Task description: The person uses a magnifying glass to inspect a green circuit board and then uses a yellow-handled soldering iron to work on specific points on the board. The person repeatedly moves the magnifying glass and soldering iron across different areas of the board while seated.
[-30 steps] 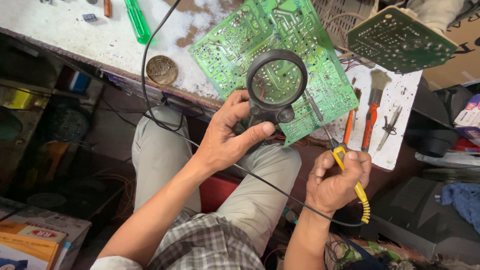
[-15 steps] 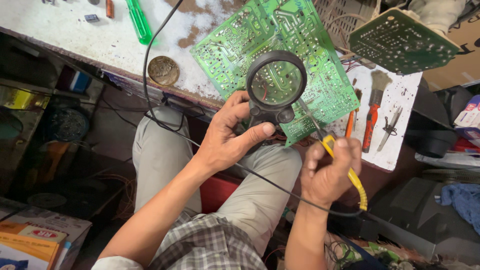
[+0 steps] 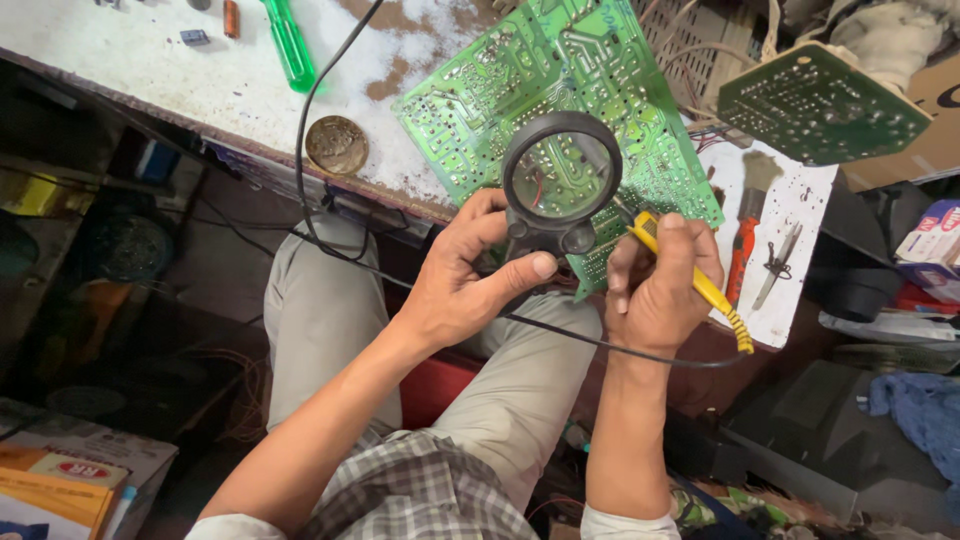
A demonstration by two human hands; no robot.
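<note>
A: Two hands, both closed on tools; that is the whole of it. The left hand is wrapped round the black handle of the magnifying glass, thumb stretched along the grip, lens held over the green circuit board near its lower edge; the right hand is curled shut on the yellow soldering iron, held like a pen, its front end pointing in under the lens.

B: And the board itself?

A: It lies tilted on the white worktable, one corner hanging past the table edge above the person's lap; nothing seems to pin it down.

B: So what might go amiss?

A: As I judge it, the overhanging corner could tip or slide under pressure from the iron; a slip would drag the tip across neighbouring tracks. The iron's black cable runs across the lap and under the left wrist; a snag there could jerk the right hand. The lens sits close to the iron, so a small drift of the left hand might knock the two together; whether the tip actually touches the board I cannot tell, the lens rim hides it.

B: Anything else near?

A: An orange-handled brush and small tweezers just right of the right hand; a round brass tin left of the board.
</note>
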